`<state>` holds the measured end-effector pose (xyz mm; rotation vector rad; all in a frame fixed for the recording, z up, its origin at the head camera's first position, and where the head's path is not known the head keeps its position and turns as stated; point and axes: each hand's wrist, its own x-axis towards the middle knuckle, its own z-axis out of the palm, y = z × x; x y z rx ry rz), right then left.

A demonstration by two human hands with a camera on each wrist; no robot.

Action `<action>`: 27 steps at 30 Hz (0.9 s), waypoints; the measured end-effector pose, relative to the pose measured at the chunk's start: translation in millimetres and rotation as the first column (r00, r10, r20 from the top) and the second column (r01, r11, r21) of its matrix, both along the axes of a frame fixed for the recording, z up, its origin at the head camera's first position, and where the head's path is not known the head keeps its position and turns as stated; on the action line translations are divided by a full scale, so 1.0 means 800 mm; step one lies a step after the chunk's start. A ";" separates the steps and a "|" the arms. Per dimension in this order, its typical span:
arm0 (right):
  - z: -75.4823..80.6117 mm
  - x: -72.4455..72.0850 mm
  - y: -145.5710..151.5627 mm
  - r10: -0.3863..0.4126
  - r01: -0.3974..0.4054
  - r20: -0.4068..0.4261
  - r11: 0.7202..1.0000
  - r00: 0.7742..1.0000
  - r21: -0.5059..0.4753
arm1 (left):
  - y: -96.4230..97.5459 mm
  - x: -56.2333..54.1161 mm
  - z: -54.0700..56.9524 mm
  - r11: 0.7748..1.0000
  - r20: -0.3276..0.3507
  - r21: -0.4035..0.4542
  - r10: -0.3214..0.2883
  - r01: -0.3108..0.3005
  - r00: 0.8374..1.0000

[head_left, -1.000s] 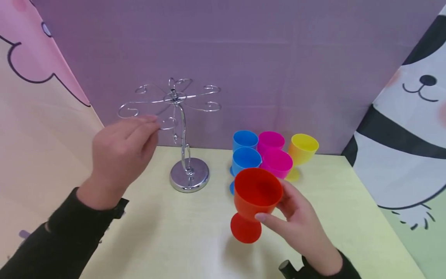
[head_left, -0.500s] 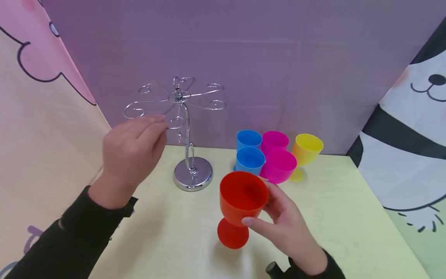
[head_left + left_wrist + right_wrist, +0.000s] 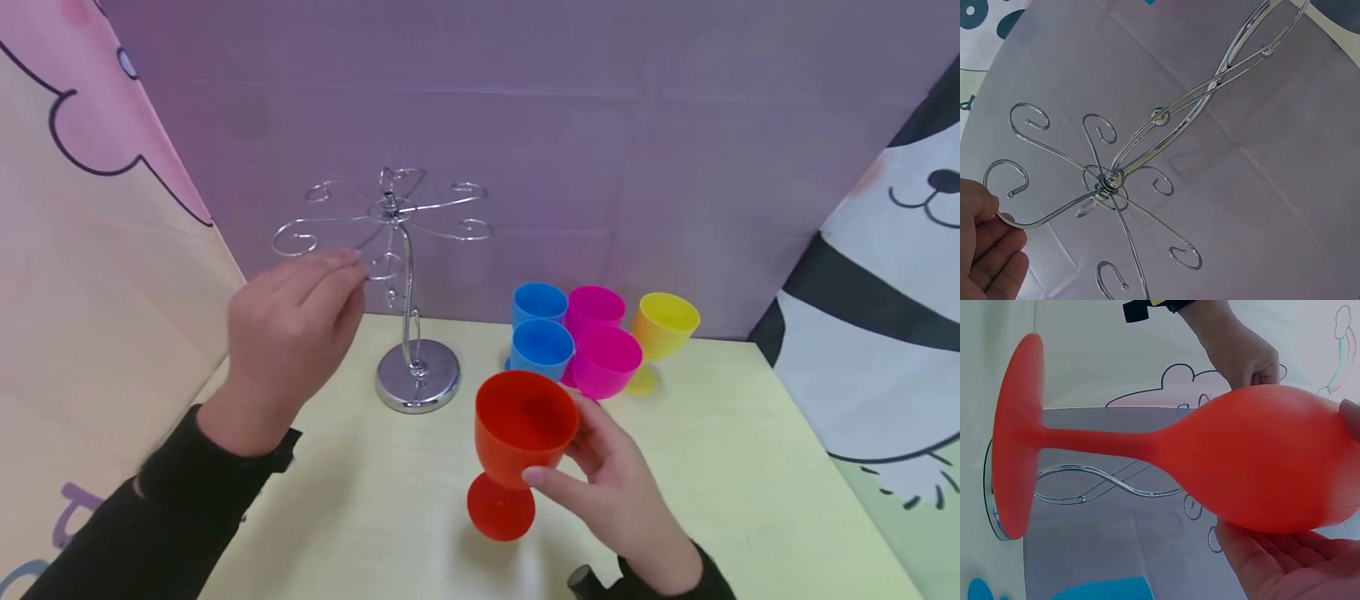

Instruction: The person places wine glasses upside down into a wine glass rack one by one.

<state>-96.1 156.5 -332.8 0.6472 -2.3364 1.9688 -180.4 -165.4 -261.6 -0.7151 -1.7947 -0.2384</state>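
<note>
A red plastic goblet [image 3: 517,433] is held upright above the table by my right hand [image 3: 615,483], thumb on the near side of its bowl and fingers behind. In the right wrist view the goblet [image 3: 1254,456] shows its stem and round foot. My left hand [image 3: 296,325] pinches the end of one curled arm of a chrome wire rack [image 3: 417,377]. The left wrist view shows that hand [image 3: 988,244] at the outer curl, with the other curled arms [image 3: 1054,147] of the rack bare. The rack stands on a round base to the left of the goblet.
Two blue goblets [image 3: 542,343], two magenta goblets [image 3: 604,358] and a yellow goblet [image 3: 666,323] stand grouped at the back of the pale table [image 3: 720,475]. A purple cloth backdrop [image 3: 555,125] hangs behind, with printed panels at both sides.
The right hand has carried the red goblet slightly left and nearer, away from the blue goblets. The left hand keeps its pinch on the rack. The whole view has shifted a little.
</note>
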 end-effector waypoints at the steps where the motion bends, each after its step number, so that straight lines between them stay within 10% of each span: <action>1: 0.000 0.000 0.000 -0.003 0.003 0.001 1.000 1.000 0.000 | 0.001 0.001 0.000 1.000 0.000 0.004 -0.007 0.007 1.000; 9: -0.004 0.001 0.003 0.014 -0.014 -0.019 1.000 1.000 -0.012 | 0.011 0.024 -0.014 0.987 -0.029 0.153 -0.038 0.042 0.999; 17: -0.004 0.003 0.004 -0.006 0.006 -0.014 1.000 1.000 -0.003 | 0.034 0.048 -0.050 0.929 -0.072 0.358 -0.073 0.094 0.995; 27: -0.003 0.004 0.003 0.002 -0.002 -0.009 1.000 1.000 -0.023 | 0.058 0.070 -0.092 0.894 0.082 0.425 -0.195 0.142 0.977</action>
